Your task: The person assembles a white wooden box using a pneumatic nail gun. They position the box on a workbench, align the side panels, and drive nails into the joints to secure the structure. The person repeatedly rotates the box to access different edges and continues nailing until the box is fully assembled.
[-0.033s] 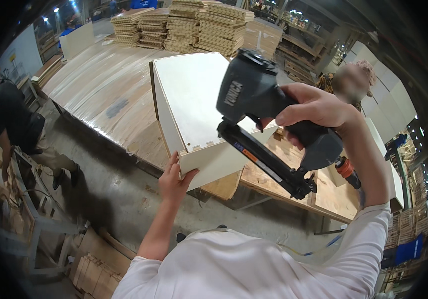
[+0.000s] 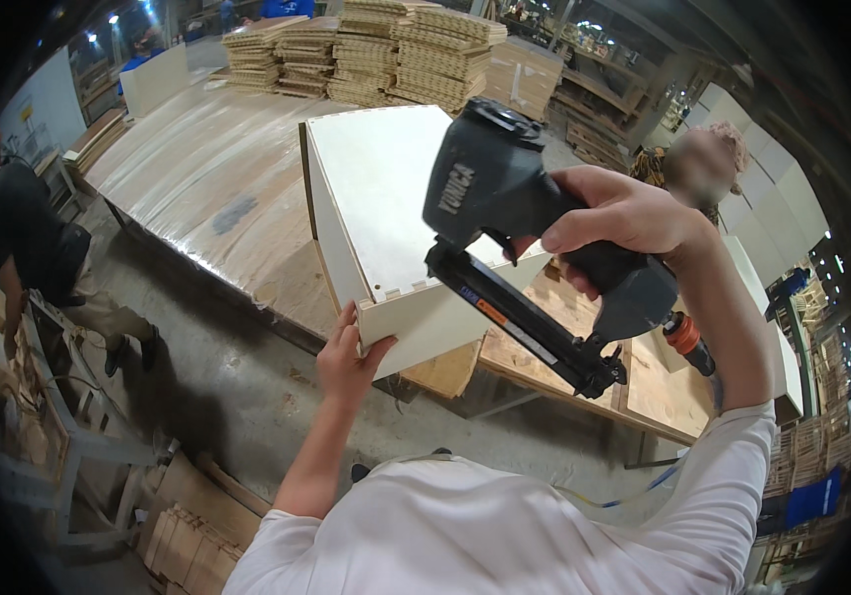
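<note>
A white wooden box [image 2: 371,178] with finger-jointed edges rests on a worktable at the middle, jutting past its near edge. At the box's near left corner, my left hand [image 2: 341,362] grips the white front panel [image 2: 435,322], fingers along the side and thumb on the face. My right hand [image 2: 634,213] is wrapped round the handle of a black pneumatic nail gun [image 2: 495,169], raised over the right part of the box. The gun's straight magazine slants down toward me, and an orange air coupling [image 2: 683,335] sits at the handle's end. The gun hides the box's far right corner.
Stacks of notched wooden boards [image 2: 366,50] stand at the back of the film-covered worktable [image 2: 187,169]. Another person [image 2: 39,233] bends at a rack on the left; one more person [image 2: 698,169] is at the right. Cut boards [image 2: 192,545] lie at lower left. An air hose [image 2: 609,503] trails at right.
The nail gun and my right hand have shifted very slightly to the left. My left hand keeps its grip on the panel's corner.
</note>
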Available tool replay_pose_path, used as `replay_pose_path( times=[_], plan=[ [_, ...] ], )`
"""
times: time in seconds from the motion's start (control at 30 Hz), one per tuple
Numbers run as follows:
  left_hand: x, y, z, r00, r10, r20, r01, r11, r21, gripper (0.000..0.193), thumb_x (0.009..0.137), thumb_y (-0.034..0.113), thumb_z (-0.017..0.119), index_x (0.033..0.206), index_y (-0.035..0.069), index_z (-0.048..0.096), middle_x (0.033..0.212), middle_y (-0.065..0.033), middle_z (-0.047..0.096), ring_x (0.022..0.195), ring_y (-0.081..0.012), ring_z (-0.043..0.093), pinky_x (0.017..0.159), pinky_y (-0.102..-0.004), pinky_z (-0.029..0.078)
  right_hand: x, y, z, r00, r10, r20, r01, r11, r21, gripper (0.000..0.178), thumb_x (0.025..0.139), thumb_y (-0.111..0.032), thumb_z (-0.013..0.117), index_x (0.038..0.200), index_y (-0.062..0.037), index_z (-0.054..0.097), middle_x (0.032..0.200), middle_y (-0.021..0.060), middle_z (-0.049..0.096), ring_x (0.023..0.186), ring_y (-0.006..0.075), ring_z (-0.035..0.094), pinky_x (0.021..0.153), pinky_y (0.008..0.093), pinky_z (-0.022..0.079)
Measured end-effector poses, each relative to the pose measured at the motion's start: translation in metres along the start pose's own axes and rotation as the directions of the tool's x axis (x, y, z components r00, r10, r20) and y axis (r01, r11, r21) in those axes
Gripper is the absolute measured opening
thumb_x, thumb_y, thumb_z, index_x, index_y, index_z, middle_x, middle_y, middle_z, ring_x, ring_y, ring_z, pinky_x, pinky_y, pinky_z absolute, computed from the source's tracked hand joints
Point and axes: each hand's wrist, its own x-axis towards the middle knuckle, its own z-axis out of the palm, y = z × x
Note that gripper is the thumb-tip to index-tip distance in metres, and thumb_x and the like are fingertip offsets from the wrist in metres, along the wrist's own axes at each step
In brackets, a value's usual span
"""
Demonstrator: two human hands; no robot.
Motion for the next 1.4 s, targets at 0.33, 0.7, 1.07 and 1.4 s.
replay_pose_path(
  times=[0.33,0.7,1.07,1.4],
  plan=[
    [0.001,0.000,0.000,0.999,0.030,-0.023,-0.029,0.999,0.035,0.036,0.071,0.033,0.081,0.080,0.005,0.060,0.118,-0.0187,0.063,0.090,-0.0303,0.068,0.067,-0.0337,0.055,0.018,-0.008,0.010,0.996,0.021,0.085,-0.013,0.995,-0.096,0.030,0.080,-0.006,0.065,0.106,0.0051,0.054,0.079,0.0089,0.063,0.053,0.0153,0.060,0.046,0.0285,0.052],
    [-0.002,0.004,0.003,0.998,-0.052,-0.024,0.051,0.998,-0.040,0.032,0.070,0.021,0.083,0.089,0.004,0.065,0.109,-0.0175,0.067,0.090,-0.0303,0.068,0.072,-0.0326,0.054,-0.060,0.158,-0.091,0.878,0.057,-0.475,0.025,0.986,0.163,0.032,0.083,-0.009,0.056,0.113,0.0004,0.048,0.076,0.0094,0.058,0.053,0.0167,0.060,0.047,0.0312,0.053],
    [0.004,-0.045,0.006,0.890,-0.426,-0.161,0.377,0.888,-0.262,0.024,0.097,0.021,0.052,0.087,0.000,0.059,0.080,-0.0025,0.063,0.073,-0.0072,0.053,0.067,-0.0238,0.042,0.013,0.472,-0.070,0.702,0.039,-0.711,-0.458,0.789,-0.409,0.049,0.083,-0.023,0.060,0.122,0.0026,0.044,0.098,0.0293,0.060,0.095,0.0464,0.058,0.082,0.0512,0.047],
    [0.135,-0.168,0.040,0.835,-0.549,0.036,0.530,0.784,-0.325,0.032,0.097,0.034,0.054,0.107,0.004,0.052,0.108,-0.0097,0.064,0.095,-0.0166,0.062,0.067,-0.0291,0.051,0.068,0.456,-0.021,0.656,-0.102,-0.748,-0.399,0.794,-0.458,0.055,0.080,-0.021,0.068,0.129,-0.0020,0.050,0.129,0.0169,0.051,0.114,0.0346,0.053,0.089,0.0390,0.049]
  ],
)
